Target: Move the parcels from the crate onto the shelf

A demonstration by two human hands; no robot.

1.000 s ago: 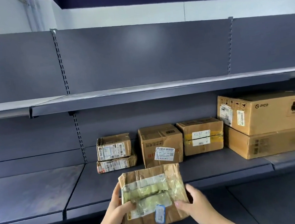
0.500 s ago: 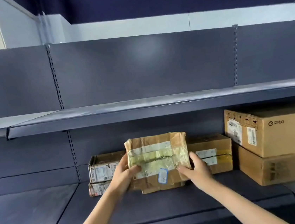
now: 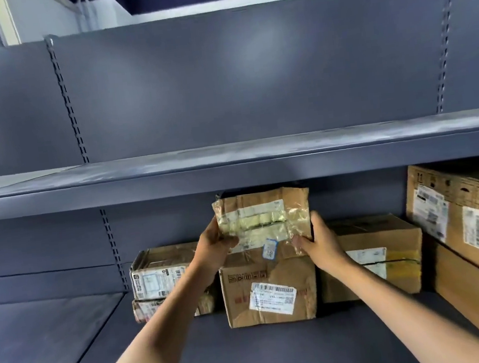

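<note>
Held parcel: a crumpled brown parcel (image 3: 262, 223) wrapped in clear and yellowed tape, with a small blue-edged sticker low on its front, upright just under the upper shelf board; its bottom edge meets the top of the middle box, though whether it rests there cannot be told.
Left hand: the left hand (image 3: 214, 244) grips the parcel's 9 o'clock edge, thumb across the taped front, fingers curled behind.
Right hand: the right hand (image 3: 318, 242) grips the 3 o'clock edge, thumb on the front near the lower corner, fingers wrapped round the side.
Middle box: a brown carton (image 3: 270, 292) with a white barcode label, standing on the lower shelf (image 3: 252, 356) directly at 6 o'clock of the held parcel.
Left stack: two small labelled boxes (image 3: 159, 275), one on the other, at 8 o'clock of the parcel, partly hidden by the left forearm.
Right neighbour: a carton with yellow tape (image 3: 384, 257) at 4 o'clock, just beside the middle box.
Far right: two large cartons (image 3: 477, 232) stacked at 3 o'clock, cut by the frame edge.
Upper shelf: a grey board (image 3: 230, 164) running across at 12 o'clock of the parcel.
</note>
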